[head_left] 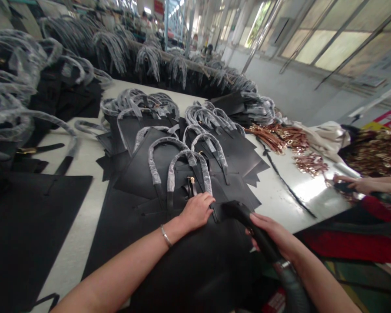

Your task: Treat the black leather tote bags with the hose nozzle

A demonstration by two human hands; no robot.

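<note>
Smooth black panel (pixel 198 261), handle (pixel 207 174) in crinkled film

My right hand (pixel 275 232) grips a black nozzle (pixel 239 211); my left hand (pixel 197 211) rests at the handle's lower end, pinching or not, I can't tell. The panel lies before me over the pale table (pixel 288 189), faintly shiny.

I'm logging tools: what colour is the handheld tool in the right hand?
The handheld tool is mostly black, seen in the head view, the only one.

There are two near hands (pixel 198 211), one black nozzle (pixel 262 238), one bracelet (pixel 166 235) and many wrapped handles (pixel 171 180).
</note>
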